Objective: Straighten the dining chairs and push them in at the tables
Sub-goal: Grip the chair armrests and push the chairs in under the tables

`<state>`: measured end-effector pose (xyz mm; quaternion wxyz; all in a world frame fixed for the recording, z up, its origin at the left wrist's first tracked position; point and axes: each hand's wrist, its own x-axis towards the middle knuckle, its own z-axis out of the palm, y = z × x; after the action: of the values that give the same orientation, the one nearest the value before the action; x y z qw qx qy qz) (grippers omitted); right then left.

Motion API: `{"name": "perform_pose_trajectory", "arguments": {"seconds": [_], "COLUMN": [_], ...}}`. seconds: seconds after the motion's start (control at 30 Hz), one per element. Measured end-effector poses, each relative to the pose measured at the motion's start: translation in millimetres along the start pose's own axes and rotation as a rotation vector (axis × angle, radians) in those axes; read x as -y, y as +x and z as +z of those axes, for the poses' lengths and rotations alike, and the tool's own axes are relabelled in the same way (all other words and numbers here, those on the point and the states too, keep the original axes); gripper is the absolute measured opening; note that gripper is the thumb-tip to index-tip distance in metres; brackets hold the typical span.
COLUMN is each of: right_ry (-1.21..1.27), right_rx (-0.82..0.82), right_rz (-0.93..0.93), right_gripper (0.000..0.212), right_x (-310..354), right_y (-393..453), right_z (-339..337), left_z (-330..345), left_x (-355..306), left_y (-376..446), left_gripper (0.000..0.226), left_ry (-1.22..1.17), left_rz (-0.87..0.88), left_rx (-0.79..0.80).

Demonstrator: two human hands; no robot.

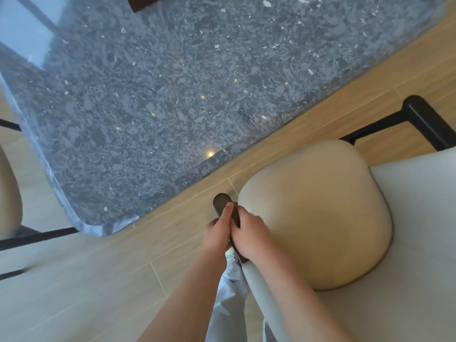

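Beyond the hands we see pale wood-look floor planks, and small warm glints, perhaps ceiling lamps, reflect in polished dark stone further ahead.

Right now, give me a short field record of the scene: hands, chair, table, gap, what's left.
left hand: grips the dark armrest near its front end
right hand: grips the same armrest, just behind the left
chair: cream seat, pulled out, angled to the table edge
table: dark speckled stone top, rounded corner near the hands
gap: strip of wood floor shows between seat and table
other chair: partly visible at far left
left to do: straighten, push in
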<state>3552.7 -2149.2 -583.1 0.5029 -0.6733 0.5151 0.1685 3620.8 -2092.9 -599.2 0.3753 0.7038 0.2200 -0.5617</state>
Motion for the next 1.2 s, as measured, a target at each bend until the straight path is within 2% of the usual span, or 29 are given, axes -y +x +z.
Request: {"name": "perform_pose_trajectory", "arguments": {"seconds": [0.07,0.17,0.27,0.37,0.53,0.6,0.7,0.83,1.0,1.13,1.2], "right_ry": [-0.035,0.027,0.143,0.216,0.268,0.275,0.249,0.235,0.311,0.402,0.416], "right_rx": [-0.060,-0.077,-0.083,-0.076,-0.074,-0.076,-0.084,-0.074,-0.065,-0.071,-0.077], "right_rz": [-0.055,-0.070,-0.072,-0.096,-0.146,-0.162,-0.190,-0.194,-0.203,-0.207,-0.235], "right_gripper": [0.032,0.048,0.053,0.052,0.048,0.047,0.046,0.046,0.043,0.024,0.028], "right_x": [1,0,-4,-20,-57,-77,-111,-148,-173,-170,-166], "right_y": [-2,-5,-10,-23,-46,-61,-94,-129,-147,-153,-157], "right_z": [-8,-24,-39,-58,-105,-132,-185,-248,-298,-316,-322], "left_z": [5,16,27,43,77,99,147,212,251,255,258], "left_x": [-1,-4,-5,0,18,32,51,65,71,66,61], "left_y": [-5,-18,-34,-55,-93,-112,-145,-187,-229,-248,-252], "left_gripper": [0.052,0.060,0.048,0.031,0.028,0.034,0.048,0.046,0.049,0.047,0.043], "left_ry": [-0.007,-0.063,-0.167,-0.242,-0.234,-0.235,-0.252,-0.246,-0.267,-0.285,-0.271], "left_rz": [0.016,0.030,0.081,0.208,0.409,0.386,0.311,0.319,0.356,0.385,0.428], "left_rx": [-0.034,-0.086,-0.199,-0.294,-0.368,-0.345,-0.203,-0.095,-0.109,-0.146,-0.147]}}
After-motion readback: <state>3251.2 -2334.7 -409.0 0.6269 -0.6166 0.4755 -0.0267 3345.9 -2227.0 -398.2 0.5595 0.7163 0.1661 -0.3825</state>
